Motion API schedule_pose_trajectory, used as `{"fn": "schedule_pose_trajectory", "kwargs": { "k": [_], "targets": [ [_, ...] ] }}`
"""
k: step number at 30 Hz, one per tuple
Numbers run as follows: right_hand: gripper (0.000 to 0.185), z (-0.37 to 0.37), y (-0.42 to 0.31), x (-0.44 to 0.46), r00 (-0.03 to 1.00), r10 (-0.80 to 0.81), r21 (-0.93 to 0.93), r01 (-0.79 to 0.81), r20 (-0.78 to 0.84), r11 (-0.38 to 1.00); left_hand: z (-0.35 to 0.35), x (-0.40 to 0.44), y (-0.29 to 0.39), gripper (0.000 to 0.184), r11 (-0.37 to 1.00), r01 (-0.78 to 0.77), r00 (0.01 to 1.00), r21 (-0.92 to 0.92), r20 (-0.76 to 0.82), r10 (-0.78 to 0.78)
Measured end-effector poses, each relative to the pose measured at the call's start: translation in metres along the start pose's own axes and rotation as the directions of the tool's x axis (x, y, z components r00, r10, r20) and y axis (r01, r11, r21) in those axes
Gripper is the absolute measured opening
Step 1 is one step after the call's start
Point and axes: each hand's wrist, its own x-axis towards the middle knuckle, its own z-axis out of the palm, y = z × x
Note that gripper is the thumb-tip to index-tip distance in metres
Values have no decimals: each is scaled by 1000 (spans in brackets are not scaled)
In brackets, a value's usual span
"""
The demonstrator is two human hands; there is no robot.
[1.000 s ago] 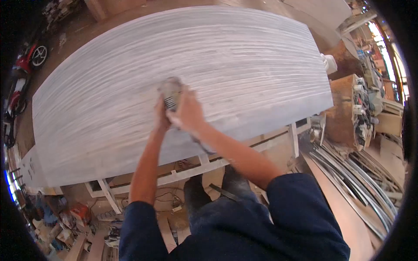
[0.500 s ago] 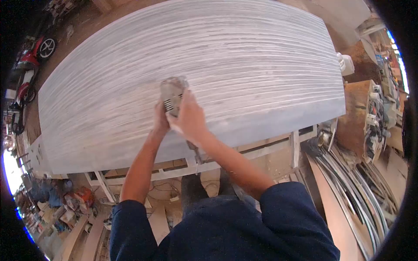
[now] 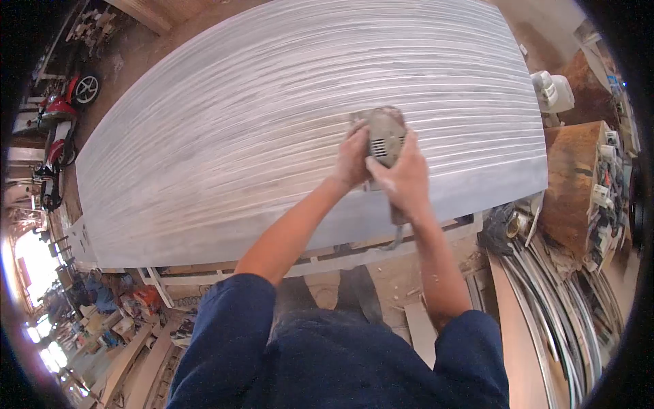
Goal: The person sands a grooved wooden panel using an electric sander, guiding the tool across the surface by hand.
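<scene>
A dusty power sander (image 3: 387,129) with dark vent slots rests on a large panel (image 3: 238,123) coated pale grey with long ridged streaks. My left hand (image 3: 352,158) is closed around the sander's left side. On its right and rear, my right hand (image 3: 407,178) wraps the body, thumb lying across the back. The sander's handle and cord hang down behind, past my right wrist. Its underside against the panel is hidden.
A pale frame (image 3: 320,264) supports the panel's near edge. Bundled curved strips (image 3: 545,300) lean at the right beside a wooden box (image 3: 575,184). A white jug (image 3: 555,92) stands beyond the panel's right end. A red motorbike (image 3: 61,112) is parked at the far left.
Both hands have moved the sander to the right along the panel, from left of centre to right of centre. The camera view has shifted slightly too.
</scene>
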Motion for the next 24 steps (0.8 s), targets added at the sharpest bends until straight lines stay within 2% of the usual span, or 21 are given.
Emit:
{"fn": "schedule_pose_trajectory", "kwargs": {
  "k": [2, 3, 5, 9, 11, 13, 15, 18, 20, 21, 24],
  "targets": [
    [81, -40, 21, 18, 996, 92, -54, -93, -11, 994, 48, 27, 6, 62, 990, -130, 990, 61, -49, 133],
    [79, -58, 31, 26, 987, 160, -108, -161, -15, 981, 70, 36, 18, 64, 989, -121, 990, 80, -65, 126],
    [78, -84, 66, 41, 974, 168, -271, -205, -152, 941, 111, 59, 35, 67, 989, -137, 987, 63, -75, 142],
    [74, -134, 106, 64, 963, 165, -257, -218, -211, 942, 161, 97, 61, 69, 985, -169, 985, -31, -34, 168],
    [73, -141, 111, 71, 960, 173, -252, -227, -219, 941, 164, 104, 68, 66, 991, -89, 993, -96, 69, 96],
    [71, -135, 105, 72, 976, 133, -330, -184, -171, 926, 151, 102, 62, 65, 994, -81, 995, -78, 50, 85],
    [69, -111, 86, 61, 981, 118, -321, -162, -152, 933, 128, 83, 55, 64, 996, -59, 997, -61, 43, 62],
    [68, -58, 38, 42, 994, 56, -293, -82, -95, 953, 65, 51, 34, 63, 998, -60, 996, -21, -61, 59],
    [68, -21, 4, 29, 995, 88, -236, -96, -43, 967, 19, 27, 22, 78, 997, -28, 998, 78, -49, 32],
    [68, 0, -12, 21, 998, 67, -207, -70, -21, 976, -3, 14, 13, 78, 996, -26, 996, 85, -86, 33],
    [68, 70, -57, 0, 999, -7, -292, -8, -48, 956, -78, -24, -11, 76, 999, 14, 995, 41, -101, -10]
  ]
}}
